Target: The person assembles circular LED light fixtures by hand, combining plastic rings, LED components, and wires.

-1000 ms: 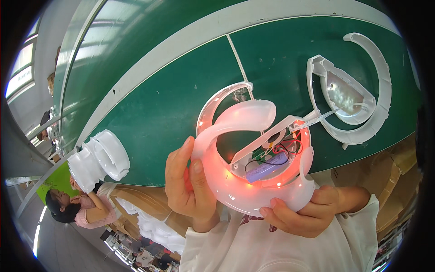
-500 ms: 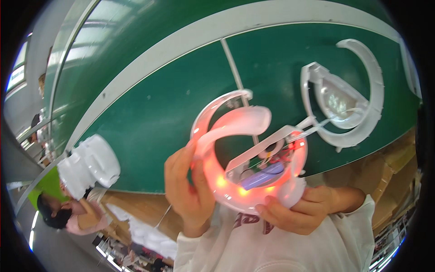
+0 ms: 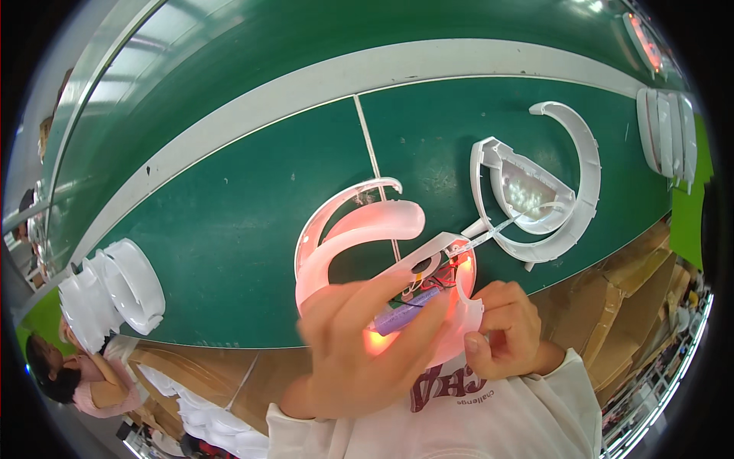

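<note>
So this red-lit plastic shell (image 3: pixel 344 237) with a purple battery (image 3: pixel 401 313) inside is at the green workbench (image 3: pixel 237 245)'s near edge, right hand (image 3: pixel 505 330) curled, pinching its right rim, left hand (image 3: pixel 363 344) loosely spread over its front, too blurry to tell if it's gripping.

Near the middle, a battery cell (image 3: pixel 404 313) lies in a curved housing (image 3: pixel 372 224), between the table (image 3: pixel 237 245) and the person. Farther right on the table lies a ring-shaped casing (image 3: pixel 587 172); stacked shells (image 3: pixel 130 287) stand left.
</note>
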The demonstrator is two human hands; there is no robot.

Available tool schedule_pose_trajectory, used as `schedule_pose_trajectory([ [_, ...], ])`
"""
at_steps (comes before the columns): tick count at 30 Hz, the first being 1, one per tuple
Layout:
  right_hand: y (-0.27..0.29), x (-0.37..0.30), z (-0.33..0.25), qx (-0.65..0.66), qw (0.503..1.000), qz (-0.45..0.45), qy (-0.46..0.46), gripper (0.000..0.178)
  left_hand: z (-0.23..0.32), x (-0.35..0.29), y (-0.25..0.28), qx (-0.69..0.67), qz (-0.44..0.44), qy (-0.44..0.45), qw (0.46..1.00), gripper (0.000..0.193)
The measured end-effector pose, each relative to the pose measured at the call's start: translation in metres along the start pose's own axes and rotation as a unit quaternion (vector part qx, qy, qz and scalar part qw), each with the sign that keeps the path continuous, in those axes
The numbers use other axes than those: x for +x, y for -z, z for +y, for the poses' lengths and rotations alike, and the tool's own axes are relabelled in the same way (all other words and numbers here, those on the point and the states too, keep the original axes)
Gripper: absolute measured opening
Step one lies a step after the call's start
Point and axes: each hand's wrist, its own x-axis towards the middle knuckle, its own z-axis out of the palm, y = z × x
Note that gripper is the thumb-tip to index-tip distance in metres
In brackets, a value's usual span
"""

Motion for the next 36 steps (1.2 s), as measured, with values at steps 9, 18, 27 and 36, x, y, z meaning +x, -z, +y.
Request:
schedule_pose_trajectory([
  [9, -0.015, 0.001, 0.008, 0.033, 0.998, 0.027, 0.052, 0.021, 0.004, 0.013, -0.006, -0.042, -0.156, 0.074, 0.984, 0.033],
  [18, -0.022, 0.003, 0.011, 0.078, 0.993, 0.084, 0.038, 0.031, 0.011, 0.031, 0.001, -0.033, -0.241, 0.12, 0.963, 0.03],
  [27, -0.021, 0.004, 0.013, 0.104, 0.99, 0.086, 0.049, 0.028, 0.022, 0.029, -0.001, -0.032, -0.241, 0.184, 0.952, 0.034],
  [36, -0.022, 0.001, 0.013, 0.114, 0.99, 0.065, 0.055, 0.027, 0.022, 0.011, -0.017, -0.034, -0.074, 0.152, 0.985, 0.033],
])
